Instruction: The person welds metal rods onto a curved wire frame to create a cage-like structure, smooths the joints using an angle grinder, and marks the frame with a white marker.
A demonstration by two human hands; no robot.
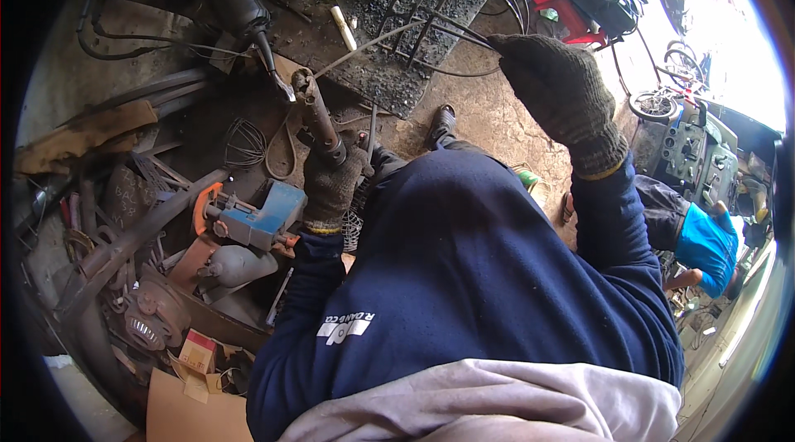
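Observation:
My left hand (335,185), in a dark knitted glove, is closed around the lower end of a rusty metal tube (315,111) whose open, ragged end points away from me. My right hand (559,94), also gloved, is raised to the right with its fingers together. Its fingertips meet dark bent metal rods (464,32) that reach toward the workbench. A thin rod (373,46) slants between the tube's far end and these bent rods. Just left of the tube hangs an orange-and-black power tool (232,3) with a pale metal tip.
Upright bent rods stand on the grit-covered workbench (389,82). Scrap pipes, a wire whisk (245,144) and a blue-and-orange machine (261,214) crowd the left. A red plastic stool (563,7) stands far right. Another person in a blue shirt (708,247) bends at the right.

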